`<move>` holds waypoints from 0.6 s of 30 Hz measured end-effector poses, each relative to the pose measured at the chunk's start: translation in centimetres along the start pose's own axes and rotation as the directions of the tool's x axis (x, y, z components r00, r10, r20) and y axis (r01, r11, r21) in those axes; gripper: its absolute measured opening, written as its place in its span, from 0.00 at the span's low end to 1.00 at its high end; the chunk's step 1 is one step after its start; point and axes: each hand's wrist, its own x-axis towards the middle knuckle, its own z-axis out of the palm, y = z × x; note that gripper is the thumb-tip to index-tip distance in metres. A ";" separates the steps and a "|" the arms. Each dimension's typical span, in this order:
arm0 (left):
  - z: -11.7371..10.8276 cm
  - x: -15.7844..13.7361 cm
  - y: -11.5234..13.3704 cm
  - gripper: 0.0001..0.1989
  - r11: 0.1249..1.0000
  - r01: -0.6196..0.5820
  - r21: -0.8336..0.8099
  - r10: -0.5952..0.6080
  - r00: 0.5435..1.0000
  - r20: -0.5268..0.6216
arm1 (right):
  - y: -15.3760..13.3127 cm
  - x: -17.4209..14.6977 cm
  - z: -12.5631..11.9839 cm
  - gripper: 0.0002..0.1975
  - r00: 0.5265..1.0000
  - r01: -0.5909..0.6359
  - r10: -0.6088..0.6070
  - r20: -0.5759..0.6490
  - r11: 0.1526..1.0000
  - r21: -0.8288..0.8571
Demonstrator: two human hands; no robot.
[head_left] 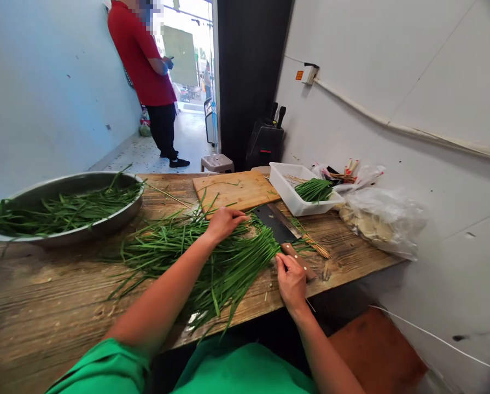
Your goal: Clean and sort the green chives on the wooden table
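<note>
- The garlic chives (pixel 228 262) lie in a loose heap on the wooden table (pixel 27 306), leaf ends spread left and toward the person, stem ends gathered near the cleaver (pixel 274 223).
- The left hand (pixel 226 223) is over the heap's far side, fingers drawn close together; I cannot tell whether they grip a stalk.
- The right hand (pixel 291 278) is at the stem ends, thumb and fingertips nearly meeting there, just beside the cleaver's wooden handle; whether a stalk is pinched is too small to tell.
- Thin bamboo skewers (pixel 318 244) lie right of the blade.
- Beyond it are a cutting board (pixel 239 190) and a white plastic tub (pixel 288 198) with a chive bundle (pixel 314 190) inside.
- A metal basin (pixel 124 214) of more chives stands at left.
- A person in a red shirt (pixel 136 54) stands beyond the table.
</note>
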 end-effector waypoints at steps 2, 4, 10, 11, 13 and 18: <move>-1.0 0.2 -0.9 0.09 0.979 -0.025 0.204 0.038 0.997 -0.060 | 0.2 -0.1 0.2 0.15 1.000 -0.005 0.004 -0.006 1.000 -0.008; -1.3 0.1 -1.6 0.06 0.945 -0.060 0.323 0.066 0.998 -0.006 | 0.4 -0.2 0.3 0.15 1.000 -0.008 0.007 -0.016 1.000 -0.016; 0.8 -0.5 -2.0 0.04 0.890 -0.131 0.436 0.110 0.991 0.073 | 0.5 -0.2 0.2 0.15 1.000 -0.006 0.006 -0.008 1.000 -0.024; 1.0 -0.6 -2.0 0.04 0.884 -0.129 0.450 0.109 0.992 0.071 | 0.5 -0.3 0.2 0.15 1.000 -0.005 0.005 -0.007 1.000 -0.022; 1.1 -0.6 -2.0 0.05 0.880 -0.126 0.457 0.109 0.992 0.063 | 0.5 -0.3 0.2 0.16 1.000 -0.007 0.007 -0.008 1.000 -0.020; 1.3 -0.6 -0.8 0.10 0.960 -0.060 0.274 0.066 0.998 -0.014 | 0.5 -0.3 0.1 0.15 1.000 -0.020 0.020 0.003 1.000 -0.021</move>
